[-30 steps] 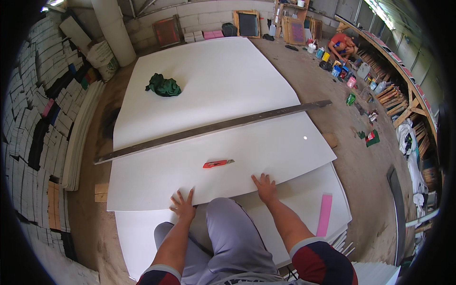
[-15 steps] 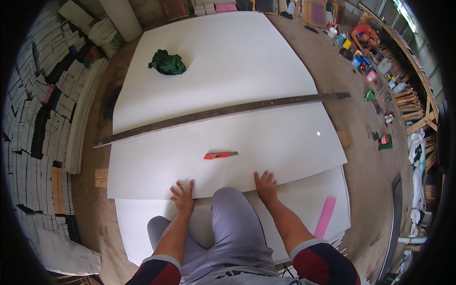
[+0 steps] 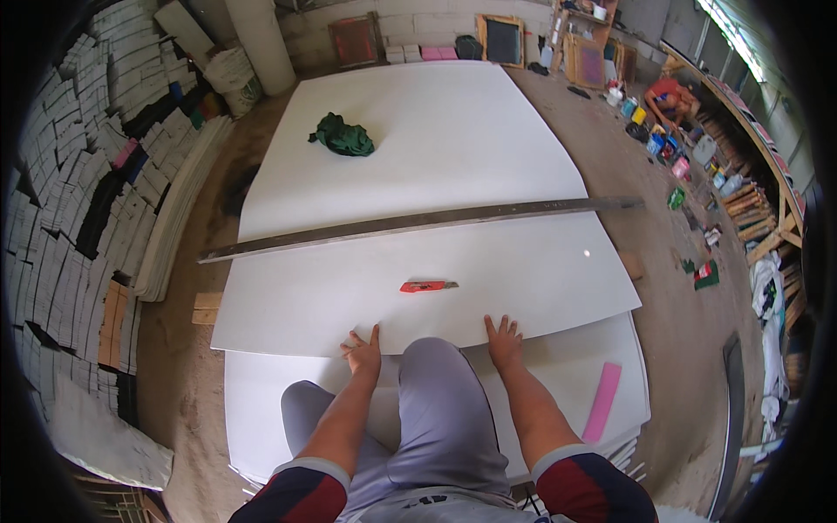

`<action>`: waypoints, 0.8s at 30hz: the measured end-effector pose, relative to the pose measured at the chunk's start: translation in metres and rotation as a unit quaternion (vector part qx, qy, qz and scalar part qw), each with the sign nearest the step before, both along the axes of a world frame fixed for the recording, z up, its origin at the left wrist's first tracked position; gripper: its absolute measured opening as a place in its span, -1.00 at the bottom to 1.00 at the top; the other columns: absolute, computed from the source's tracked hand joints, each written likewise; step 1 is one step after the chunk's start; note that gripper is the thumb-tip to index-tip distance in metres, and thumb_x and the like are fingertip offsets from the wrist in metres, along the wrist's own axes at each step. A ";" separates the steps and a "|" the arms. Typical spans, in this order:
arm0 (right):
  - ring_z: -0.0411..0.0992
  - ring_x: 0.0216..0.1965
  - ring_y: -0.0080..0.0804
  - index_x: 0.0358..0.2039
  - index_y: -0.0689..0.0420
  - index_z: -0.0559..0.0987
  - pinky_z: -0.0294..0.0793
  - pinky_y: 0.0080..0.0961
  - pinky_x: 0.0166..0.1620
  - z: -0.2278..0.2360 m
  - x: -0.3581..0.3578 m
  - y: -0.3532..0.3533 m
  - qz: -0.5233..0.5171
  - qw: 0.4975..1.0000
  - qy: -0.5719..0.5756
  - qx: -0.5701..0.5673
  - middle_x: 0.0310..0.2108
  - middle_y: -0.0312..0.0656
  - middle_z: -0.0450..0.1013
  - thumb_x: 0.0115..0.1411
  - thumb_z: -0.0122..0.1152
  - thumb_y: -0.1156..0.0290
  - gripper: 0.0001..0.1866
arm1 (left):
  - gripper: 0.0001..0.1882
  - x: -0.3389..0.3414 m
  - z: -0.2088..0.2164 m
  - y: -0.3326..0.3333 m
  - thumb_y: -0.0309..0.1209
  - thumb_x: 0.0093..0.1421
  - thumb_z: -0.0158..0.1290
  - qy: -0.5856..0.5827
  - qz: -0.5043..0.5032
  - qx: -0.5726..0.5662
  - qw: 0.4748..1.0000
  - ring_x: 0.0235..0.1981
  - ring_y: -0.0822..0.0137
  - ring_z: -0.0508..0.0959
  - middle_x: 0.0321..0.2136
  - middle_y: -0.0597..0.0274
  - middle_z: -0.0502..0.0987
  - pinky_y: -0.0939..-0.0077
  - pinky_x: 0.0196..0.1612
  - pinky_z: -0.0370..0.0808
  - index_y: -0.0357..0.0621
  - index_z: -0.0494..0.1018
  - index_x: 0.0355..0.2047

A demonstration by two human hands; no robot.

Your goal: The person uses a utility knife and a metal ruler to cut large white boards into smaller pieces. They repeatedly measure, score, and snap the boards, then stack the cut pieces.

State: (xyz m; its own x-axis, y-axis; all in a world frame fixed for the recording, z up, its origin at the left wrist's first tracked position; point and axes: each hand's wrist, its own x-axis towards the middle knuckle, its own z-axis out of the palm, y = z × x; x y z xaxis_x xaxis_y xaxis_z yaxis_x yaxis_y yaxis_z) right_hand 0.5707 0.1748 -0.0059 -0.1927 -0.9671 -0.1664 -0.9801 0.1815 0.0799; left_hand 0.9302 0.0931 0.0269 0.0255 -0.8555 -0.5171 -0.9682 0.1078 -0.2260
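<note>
A large white sheet (image 3: pixel 523 270) lies over a stack of white sheets (image 3: pixel 261 392). Fingers spread, my left hand (image 3: pixel 362 351) rests on its near edge, left of my raised knee. To the right of the knee, my right hand (image 3: pixel 503 340) lies on the same edge with its fingers apart. Neither hand holds anything. Just beyond them is a red utility knife (image 3: pixel 427 286), its blade end pointing right. Farther off, a long dark straight bar (image 3: pixel 418 221) crosses the sheet from side to side. A crumpled green cloth (image 3: pixel 343 136) sits toward the far end.
A pink strip (image 3: pixel 602 403) lies on the lower sheets at the right. Tall stacks of white sheets (image 3: pixel 78 192) line the left side. Another person (image 3: pixel 671 100) crouches at the far right among paint containers (image 3: pixel 658 144). A dark bar (image 3: pixel 731 418) lies on the right floor.
The view has shifted, so the sheet, knife and cloth appear farther right and more of the back wall shows. Both hands stay on the sheet's near edge.
</note>
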 end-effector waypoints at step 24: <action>0.11 0.45 0.43 0.53 -0.17 0.17 0.53 0.16 0.22 0.007 -0.003 0.086 0.039 0.991 -0.111 0.061 0.48 0.29 0.07 0.13 0.49 -0.07 0.04 | -0.15 0.023 0.016 0.083 -0.13 0.15 0.25 0.145 -0.011 -0.078 0.986 0.20 -0.20 0.53 0.31 -0.20 0.33 -0.21 0.12 0.52 0.35 0.24 0.47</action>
State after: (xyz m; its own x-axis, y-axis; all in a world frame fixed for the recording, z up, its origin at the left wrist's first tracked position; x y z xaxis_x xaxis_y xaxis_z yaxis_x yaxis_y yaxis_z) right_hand 0.5680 0.2605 0.0012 -0.0643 -0.9476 -0.3128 -0.9867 0.1072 -0.1220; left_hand 0.9528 0.1761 0.0433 -0.1234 -0.9241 -0.3617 -0.9924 0.1151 0.0446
